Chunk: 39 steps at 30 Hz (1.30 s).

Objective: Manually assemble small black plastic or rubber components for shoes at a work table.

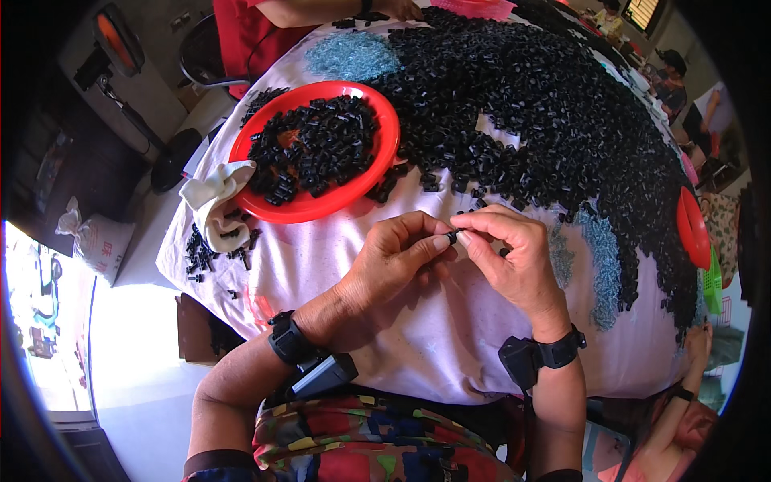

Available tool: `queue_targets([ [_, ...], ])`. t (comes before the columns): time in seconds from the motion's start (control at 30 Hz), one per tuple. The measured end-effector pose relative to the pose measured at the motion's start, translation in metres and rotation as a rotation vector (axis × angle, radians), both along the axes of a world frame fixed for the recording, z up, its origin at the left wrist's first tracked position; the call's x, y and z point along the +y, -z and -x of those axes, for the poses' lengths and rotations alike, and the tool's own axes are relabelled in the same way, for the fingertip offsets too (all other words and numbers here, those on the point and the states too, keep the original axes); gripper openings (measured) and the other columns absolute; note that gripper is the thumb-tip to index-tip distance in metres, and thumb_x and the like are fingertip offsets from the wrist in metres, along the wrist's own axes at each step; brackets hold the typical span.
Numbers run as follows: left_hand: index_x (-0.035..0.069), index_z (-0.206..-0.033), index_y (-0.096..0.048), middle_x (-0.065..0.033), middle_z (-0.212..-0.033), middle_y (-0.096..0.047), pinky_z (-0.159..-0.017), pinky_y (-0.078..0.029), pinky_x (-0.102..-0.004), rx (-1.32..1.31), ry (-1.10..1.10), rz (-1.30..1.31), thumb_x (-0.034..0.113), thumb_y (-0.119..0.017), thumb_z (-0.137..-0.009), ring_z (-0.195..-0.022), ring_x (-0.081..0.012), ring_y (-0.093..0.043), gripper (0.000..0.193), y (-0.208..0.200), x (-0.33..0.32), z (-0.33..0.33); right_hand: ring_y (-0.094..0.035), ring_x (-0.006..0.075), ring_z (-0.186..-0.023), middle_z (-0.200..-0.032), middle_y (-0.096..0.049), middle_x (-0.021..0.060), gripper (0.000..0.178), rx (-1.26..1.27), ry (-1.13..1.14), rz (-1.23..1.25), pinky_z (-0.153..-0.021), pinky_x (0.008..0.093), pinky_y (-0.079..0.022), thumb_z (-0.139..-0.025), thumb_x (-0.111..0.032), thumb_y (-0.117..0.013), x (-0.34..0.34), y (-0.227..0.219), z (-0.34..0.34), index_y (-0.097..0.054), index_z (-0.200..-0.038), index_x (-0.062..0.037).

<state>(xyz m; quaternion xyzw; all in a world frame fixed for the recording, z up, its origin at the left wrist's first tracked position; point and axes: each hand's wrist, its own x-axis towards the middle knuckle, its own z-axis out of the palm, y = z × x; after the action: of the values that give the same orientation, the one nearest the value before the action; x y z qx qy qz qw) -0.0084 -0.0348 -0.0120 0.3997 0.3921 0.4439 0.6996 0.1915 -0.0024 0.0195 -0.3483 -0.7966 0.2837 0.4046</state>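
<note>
My left hand (pixel 393 255) and my right hand (pixel 514 251) meet over the near part of the cloth-covered table. Their thumbs and fingertips pinch a small black plastic part (pixel 452 237) between them; its exact shape is mostly hidden by the fingers. Another bit of black shows under my right fingers, too covered to make out. Beyond my hands spreads a big heap of small black plastic parts (pixel 514 96). A red oval tray (pixel 265 210) holding more of these black parts lies to the left of the heap.
A white glove (pixel 213 213) hangs over the tray's edge beside loose black pieces (pixel 201 257). Piles of tiny clear-blue pieces lie at the back (pixel 349 55) and at the right (pixel 598 269). Other people work around the table, one in red (pixel 241 40) opposite. A fan (pixel 116 40) stands left.
</note>
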Motion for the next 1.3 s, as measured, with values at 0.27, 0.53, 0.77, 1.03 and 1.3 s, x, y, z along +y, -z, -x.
queue_targets([
  [0.27,0.004,-0.111,-0.063,-0.0012,-0.085,-0.069,-0.049,-0.047,-0.0226,0.054,-0.005,-0.024,0.016,-0.062,-0.104,-0.063,-0.0064,-0.059,0.014,-0.001,0.0,0.0,-0.073,0.0202,-0.077,-0.091,-0.073,0.0109,0.015,-0.001,-0.022,-0.103,-0.063,0.0302,-0.059,-0.087,0.006,-0.073,0.001,0.002,0.001,-0.074,-0.1,-0.0014],
  [0.53,0.001,-0.105,-0.065,-0.002,-0.077,-0.067,-0.052,-0.048,-0.0239,0.194,-0.105,-0.132,0.011,-0.064,-0.103,-0.062,-0.0071,-0.062,0.01,0.005,-0.005,-0.006,-0.072,0.0201,-0.075,-0.088,-0.073,0.0106,0.011,-0.046,-0.029,-0.064,-0.061,0.0309,-0.056,-0.087,0.005,-0.072,0.0,-0.001,-0.001,-0.073,-0.096,-0.0008],
  [0.77,0.0,-0.112,-0.064,-0.0003,-0.085,-0.065,-0.058,-0.049,-0.0238,0.348,-0.119,-0.229,0.007,-0.064,-0.102,-0.069,-0.0075,-0.061,0.012,0.004,-0.008,-0.008,-0.071,0.0195,-0.072,-0.085,-0.072,0.0114,0.009,-0.033,0.002,-0.022,-0.061,0.03,-0.054,-0.087,0.005,-0.072,-0.001,0.005,0.003,-0.072,-0.094,0.0004],
  [1.03,-0.001,-0.114,-0.066,-0.0034,-0.087,-0.07,-0.055,-0.052,-0.0245,0.11,-0.092,0.027,0.013,-0.063,-0.103,-0.068,-0.0067,-0.064,0.019,0.0,-0.002,-0.007,-0.069,0.0319,-0.087,-0.096,-0.069,0.0141,0.029,-0.117,-0.009,-0.178,-0.075,0.0394,-0.058,-0.078,0.004,-0.076,-0.003,0.007,0.005,-0.071,-0.107,0.0012],
  [1.3,-0.001,-0.115,-0.068,-0.0041,-0.091,-0.072,-0.061,-0.053,-0.0232,0.175,-0.024,-0.037,0.023,-0.065,-0.104,-0.069,-0.0087,-0.064,0.026,-0.005,0.006,-0.003,-0.067,0.032,-0.092,-0.101,-0.068,0.0135,0.04,-0.179,0.017,-0.301,-0.08,0.0399,-0.057,-0.072,0.001,-0.081,-0.002,0.01,0.008,-0.071,-0.11,-0.0002],
])
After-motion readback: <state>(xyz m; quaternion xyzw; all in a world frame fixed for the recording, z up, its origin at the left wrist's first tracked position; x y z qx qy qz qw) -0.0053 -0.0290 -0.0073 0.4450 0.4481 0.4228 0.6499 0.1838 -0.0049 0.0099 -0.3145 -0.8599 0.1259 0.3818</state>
